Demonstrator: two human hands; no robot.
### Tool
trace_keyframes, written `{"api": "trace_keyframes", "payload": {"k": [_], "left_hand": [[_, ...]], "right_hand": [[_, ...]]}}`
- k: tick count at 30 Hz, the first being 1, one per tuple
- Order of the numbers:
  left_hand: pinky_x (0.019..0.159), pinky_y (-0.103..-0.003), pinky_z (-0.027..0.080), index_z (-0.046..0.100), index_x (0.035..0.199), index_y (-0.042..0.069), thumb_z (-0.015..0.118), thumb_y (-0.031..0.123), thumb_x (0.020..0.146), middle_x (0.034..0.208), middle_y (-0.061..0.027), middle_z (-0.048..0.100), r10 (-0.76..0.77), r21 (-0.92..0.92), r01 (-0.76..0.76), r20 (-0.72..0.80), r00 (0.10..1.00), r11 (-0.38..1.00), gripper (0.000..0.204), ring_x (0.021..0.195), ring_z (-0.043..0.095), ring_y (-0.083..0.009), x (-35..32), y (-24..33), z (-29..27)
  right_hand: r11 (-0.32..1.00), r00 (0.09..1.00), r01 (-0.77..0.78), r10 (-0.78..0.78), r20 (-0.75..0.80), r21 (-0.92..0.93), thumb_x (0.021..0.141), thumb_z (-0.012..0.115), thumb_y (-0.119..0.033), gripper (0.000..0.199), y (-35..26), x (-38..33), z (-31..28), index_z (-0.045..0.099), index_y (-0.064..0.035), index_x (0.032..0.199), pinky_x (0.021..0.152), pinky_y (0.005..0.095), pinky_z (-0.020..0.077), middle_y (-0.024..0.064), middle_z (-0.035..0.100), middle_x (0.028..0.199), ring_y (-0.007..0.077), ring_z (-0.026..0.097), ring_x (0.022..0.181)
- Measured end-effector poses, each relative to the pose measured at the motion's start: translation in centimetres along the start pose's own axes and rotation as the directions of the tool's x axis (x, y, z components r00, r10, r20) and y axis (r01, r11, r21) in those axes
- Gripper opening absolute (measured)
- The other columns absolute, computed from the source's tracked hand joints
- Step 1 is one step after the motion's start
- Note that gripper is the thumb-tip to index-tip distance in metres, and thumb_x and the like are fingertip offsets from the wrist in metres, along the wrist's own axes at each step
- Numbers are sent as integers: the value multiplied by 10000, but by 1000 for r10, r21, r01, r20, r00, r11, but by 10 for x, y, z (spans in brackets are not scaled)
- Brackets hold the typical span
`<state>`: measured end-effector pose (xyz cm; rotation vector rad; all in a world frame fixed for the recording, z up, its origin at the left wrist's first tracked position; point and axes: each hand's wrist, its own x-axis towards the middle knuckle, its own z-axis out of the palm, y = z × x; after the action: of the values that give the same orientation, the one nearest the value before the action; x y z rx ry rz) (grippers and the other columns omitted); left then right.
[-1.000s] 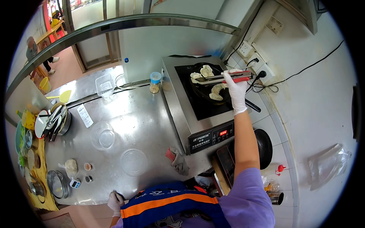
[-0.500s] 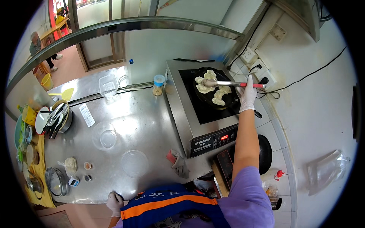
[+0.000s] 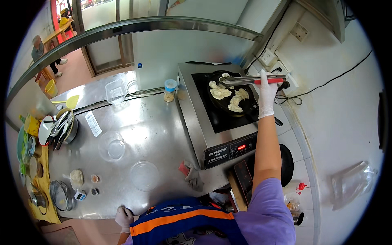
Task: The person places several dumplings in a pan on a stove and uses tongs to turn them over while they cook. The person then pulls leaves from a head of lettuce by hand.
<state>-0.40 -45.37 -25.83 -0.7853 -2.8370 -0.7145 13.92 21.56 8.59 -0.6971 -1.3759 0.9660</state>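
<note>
In the head view, I see the right hand (image 3: pixel 267 92), in a thin white glove, in the upper right of the frame, its fingers wrapped round the red handles of the metal tongs (image 3: pixel 243 81). The tongs lie almost level across the frame, long axis running from the hand leftward, tips over the upper part of the black pan (image 3: pixel 223 105). From here I can't tell whether those tips touch anything.

The pale dumplings (image 3: pixel 220 94) sit in the pan, right of the frame's upper middle. From the right hand they lie to the left, some level with it and some a little lower; the topmost is partly covered by the tongs. That leftward line is the relation I go by. The right hand is far nearer than the left hand (image 3: pixel 123 217), which is down at the lower edge, by the rim of the counter (image 3: pixel 163 126). That one is gloved too and partly turned away, so I can't tell whether it pinches anything.

The pan stands on the steel cooker (image 3: pixel 196 122); just left of it is a blue-lidded jar (image 3: pixel 169 92), and below, a crumpled cloth (image 3: pixel 192 176).
</note>
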Motion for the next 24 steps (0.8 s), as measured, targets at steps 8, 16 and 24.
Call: {"api": "trace_keyframes", "payload": {"k": [8, 16, 24], "left_hand": [[562, -432, 478, 515, 813, 100, 548, 169, 840, 798, -101, 601, -13, 34, 12, 36, 999, 999, 81, 676, 601, -325, -4, -7, 4], [563, -438, 475, 520, 817, 100, 557, 160, 837, 792, -106, 598, -27, 37, 26, 31, 999, 999, 73, 672, 598, -331, -1, -5, 2], [562, -437, 476, 523, 818, 93, 550, 149, 841, 800, -114, 605, -21, 17, 21, 11, 1000, 1000, 66, 671, 602, -335, 1, -1, 4]], "right_hand": [[993, 942, 120, -109, 317, -15, 773, 775, -67, 263, -15, -34, 43, 564, -38, 927, 728, 243, 480, 8, 599, 862, 95, 578, 792], [812, 898, 342, -134, 419, -473, 714, 820, -370, 451, -10, -42, 84, 576, -16, 850, 659, 289, 478, 76, 605, 703, 177, 581, 638], [994, 988, 106, -104, -111, 9, 845, 734, -243, 243, 25, 11, 22, 583, -53, 840, 617, 255, 481, 11, 580, 792, 97, 552, 689]]}}
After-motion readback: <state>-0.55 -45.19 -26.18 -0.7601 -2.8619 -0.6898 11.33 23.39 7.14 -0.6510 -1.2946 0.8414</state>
